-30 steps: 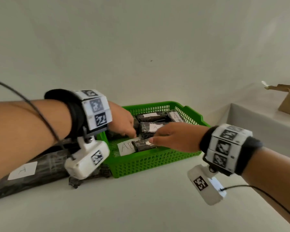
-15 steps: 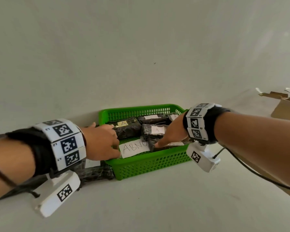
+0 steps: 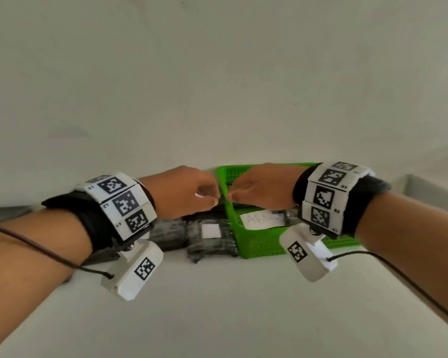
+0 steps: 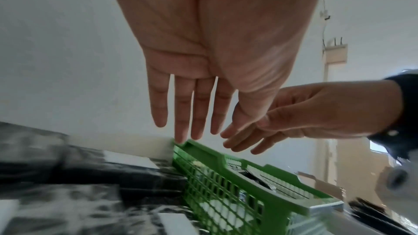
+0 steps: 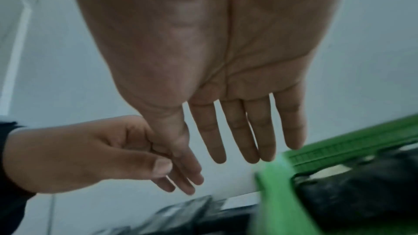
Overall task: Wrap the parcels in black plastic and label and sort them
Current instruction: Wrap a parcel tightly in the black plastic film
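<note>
A green basket [image 3: 243, 244] stands against the wall with black-wrapped parcels [image 5: 361, 196] and a handwritten white paper [image 3: 263, 219] inside. More black-wrapped parcels [image 3: 210, 236] with white labels lie on the table just left of it. My left hand [image 3: 210, 198] hovers above the basket's left rim with straight fingers and holds nothing; in the left wrist view the left hand [image 4: 194, 131] hangs over the basket [image 4: 226, 176]. My right hand [image 3: 233, 195] hovers beside it, nearly touching, with relaxed fingers; the right wrist view shows the right hand [image 5: 248, 155] is empty too.
A plain wall rises right behind the basket. The white table [image 3: 217, 319] runs toward me in front. A raised ledge [image 3: 424, 187] lies to the right. A cable trails from each wrist camera.
Both hands have come up out of the basket and met over its left rim. The right hand no longer touches the parcel in the basket. The head view has shifted.
</note>
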A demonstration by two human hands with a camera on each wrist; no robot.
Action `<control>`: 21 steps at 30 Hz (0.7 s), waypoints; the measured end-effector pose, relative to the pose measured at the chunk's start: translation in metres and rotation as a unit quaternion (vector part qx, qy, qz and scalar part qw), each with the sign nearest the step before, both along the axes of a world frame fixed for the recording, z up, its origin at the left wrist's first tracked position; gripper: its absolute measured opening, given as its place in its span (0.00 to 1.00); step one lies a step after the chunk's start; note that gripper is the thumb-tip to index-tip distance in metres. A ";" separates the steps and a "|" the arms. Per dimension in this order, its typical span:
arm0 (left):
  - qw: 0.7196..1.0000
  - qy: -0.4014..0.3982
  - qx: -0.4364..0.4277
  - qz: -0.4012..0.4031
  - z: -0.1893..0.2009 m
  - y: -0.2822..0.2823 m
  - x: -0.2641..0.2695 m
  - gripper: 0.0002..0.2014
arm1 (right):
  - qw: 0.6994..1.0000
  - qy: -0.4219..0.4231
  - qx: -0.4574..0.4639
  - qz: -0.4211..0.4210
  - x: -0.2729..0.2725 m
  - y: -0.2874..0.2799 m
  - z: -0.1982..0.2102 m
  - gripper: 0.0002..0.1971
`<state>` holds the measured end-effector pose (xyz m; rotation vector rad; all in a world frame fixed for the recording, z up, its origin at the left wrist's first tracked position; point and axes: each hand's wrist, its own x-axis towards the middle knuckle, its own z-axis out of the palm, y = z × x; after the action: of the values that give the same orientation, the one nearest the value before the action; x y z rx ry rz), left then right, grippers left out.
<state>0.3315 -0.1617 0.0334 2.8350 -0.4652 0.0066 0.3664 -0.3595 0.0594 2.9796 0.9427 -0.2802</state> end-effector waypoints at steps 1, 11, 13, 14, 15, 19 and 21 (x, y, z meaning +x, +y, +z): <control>1.000 0.001 -0.005 0.027 0.001 0.015 -0.012 0.09 | 1.000 -0.001 0.027 0.009 -0.008 0.016 -0.003 0.23; 0.969 0.015 -0.040 0.245 -0.015 0.164 -0.157 0.05 | 0.986 0.099 0.018 0.131 -0.116 0.177 -0.063 0.26; 0.958 0.022 -0.047 0.283 -0.024 0.188 -0.191 0.07 | 0.982 0.116 0.007 0.148 -0.144 0.204 -0.078 0.29; 0.952 0.029 -0.045 0.301 -0.029 0.199 -0.207 0.09 | 0.980 0.128 -0.002 0.156 -0.156 0.217 -0.087 0.30; 0.948 0.035 -0.041 0.314 -0.034 0.209 -0.222 0.11 | 0.977 0.137 -0.012 0.162 -0.168 0.229 -0.096 0.31; 0.927 0.074 0.002 0.367 -0.050 0.247 -0.268 0.22 | 0.979 0.149 0.023 0.138 -0.195 0.272 -0.119 0.27; 0.914 0.079 0.031 0.397 -0.056 0.263 -0.282 0.25 | 0.980 0.149 0.042 0.122 -0.204 0.288 -0.122 0.27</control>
<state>0.0491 0.1017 -0.0221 2.8369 0.7447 -0.0787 0.1628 -0.0715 -0.0627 2.9023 1.3639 -0.7109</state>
